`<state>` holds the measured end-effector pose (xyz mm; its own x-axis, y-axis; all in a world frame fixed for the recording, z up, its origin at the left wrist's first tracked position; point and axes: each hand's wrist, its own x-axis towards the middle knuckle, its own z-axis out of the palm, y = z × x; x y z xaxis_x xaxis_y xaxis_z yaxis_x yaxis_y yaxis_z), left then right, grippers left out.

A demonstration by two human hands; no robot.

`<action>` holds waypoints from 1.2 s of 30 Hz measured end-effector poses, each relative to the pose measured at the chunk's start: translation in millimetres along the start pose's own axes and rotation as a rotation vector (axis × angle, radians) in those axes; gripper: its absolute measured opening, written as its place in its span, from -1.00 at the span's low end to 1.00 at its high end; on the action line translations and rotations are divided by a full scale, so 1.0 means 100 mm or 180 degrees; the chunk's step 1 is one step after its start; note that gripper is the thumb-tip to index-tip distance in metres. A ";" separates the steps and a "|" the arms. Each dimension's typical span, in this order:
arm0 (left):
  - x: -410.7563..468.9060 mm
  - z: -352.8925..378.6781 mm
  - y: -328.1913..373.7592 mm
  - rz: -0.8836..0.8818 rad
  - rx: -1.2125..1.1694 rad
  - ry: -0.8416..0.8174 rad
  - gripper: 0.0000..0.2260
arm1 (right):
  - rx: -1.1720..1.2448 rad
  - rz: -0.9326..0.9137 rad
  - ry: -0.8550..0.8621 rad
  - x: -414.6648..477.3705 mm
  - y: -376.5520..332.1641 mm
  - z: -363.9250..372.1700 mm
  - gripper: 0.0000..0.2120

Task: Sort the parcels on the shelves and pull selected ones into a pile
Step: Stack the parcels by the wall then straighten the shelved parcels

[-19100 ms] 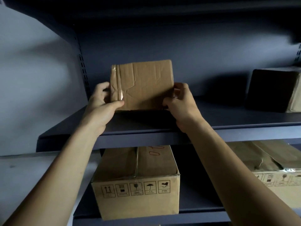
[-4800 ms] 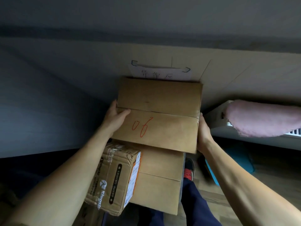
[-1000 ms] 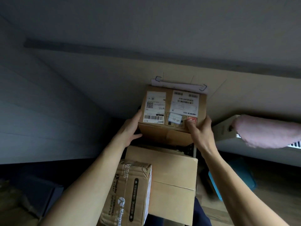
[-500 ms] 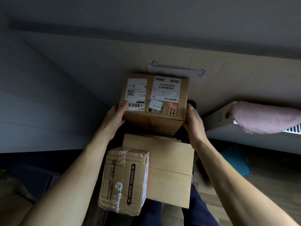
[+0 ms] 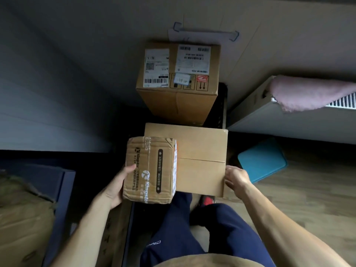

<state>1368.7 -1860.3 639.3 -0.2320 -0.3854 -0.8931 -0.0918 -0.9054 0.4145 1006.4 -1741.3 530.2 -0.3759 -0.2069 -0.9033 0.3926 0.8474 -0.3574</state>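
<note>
A labelled parcel (image 5: 179, 89) with white shipping stickers stands at the far end, against the wall. Nearer to me lies a large plain cardboard box (image 5: 202, 151). A small taped box (image 5: 152, 170) with printed tape sits on its left part. My left hand (image 5: 115, 187) holds the small taped box by its left side, thumb on its top edge. My right hand (image 5: 237, 178) grips the right edge of the plain box near its front corner, fingers curled over the edge.
A black crate (image 5: 221, 106) shows beside the labelled parcel. A teal pad (image 5: 262, 160) lies on the wooden floor (image 5: 308, 199) to the right, below a radiator with a pink cloth (image 5: 308, 93). A blue shelf (image 5: 61, 189) with a crumpled box (image 5: 19, 218) stands at left.
Both hands have let go of the labelled parcel, which stays at the far end. They have come back towards me, the left onto the small taped box, the right onto the plain box's edge.
</note>
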 end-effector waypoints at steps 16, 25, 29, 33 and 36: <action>-0.03 0.42 -0.36 0.0636 -0.0293 0.0674 -0.64 | -0.0733 -0.0716 -0.1360 -0.45 0.36 -0.14 -0.25; 0.06 0.40 -0.49 0.0771 -0.0336 0.0923 -0.59 | -0.0338 -0.1087 -0.0425 -0.15 0.38 -0.07 -0.72; 0.09 0.36 -0.48 0.0808 -0.0367 0.0862 -0.60 | -0.0622 -0.1114 -0.0080 -0.13 0.46 0.20 -0.51; 0.09 0.26 -0.36 0.0889 -0.0330 0.0721 -0.62 | -0.0018 -0.1403 -0.0143 -0.43 0.35 0.36 -0.53; 0.06 0.14 -0.29 0.0896 -0.0373 0.0614 -0.62 | 0.0068 -0.1600 -0.0506 -0.46 0.35 0.40 -0.69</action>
<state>1356.8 -1833.7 624.1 -0.0444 -0.6390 -0.7679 0.0640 -0.7689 0.6361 1070.8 -1721.4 550.2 -0.3910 -0.6581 -0.6434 0.2143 0.6147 -0.7591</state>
